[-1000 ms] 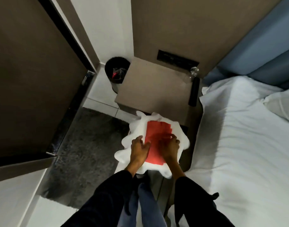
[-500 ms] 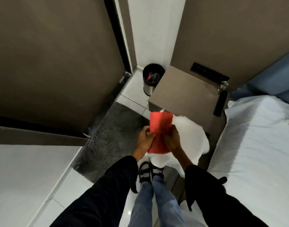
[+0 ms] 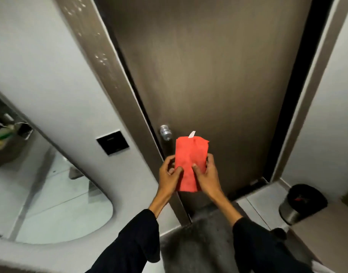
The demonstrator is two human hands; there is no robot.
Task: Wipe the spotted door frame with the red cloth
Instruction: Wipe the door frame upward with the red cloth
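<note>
Head view: we read no writing on white tag [image 3: 192, 134] atop red cloth [image 3: 189, 162]. Left hand [image 3: 169, 175] and right hand [image 3: 205, 174] pinch folded cloth before door [image 3: 208, 75]. Spotted door frame [image 3: 102, 62] at left, wall panel [image 3: 112, 142], knob [image 3: 165, 131], bin [image 3: 301, 202] around.

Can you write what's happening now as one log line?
left hand + right hand: holding red cloth | door frame: spotted, not yet wiped

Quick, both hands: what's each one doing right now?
Left hand: closed on the red cloth, left edge.
Right hand: closed on the same cloth, right edge.
</note>
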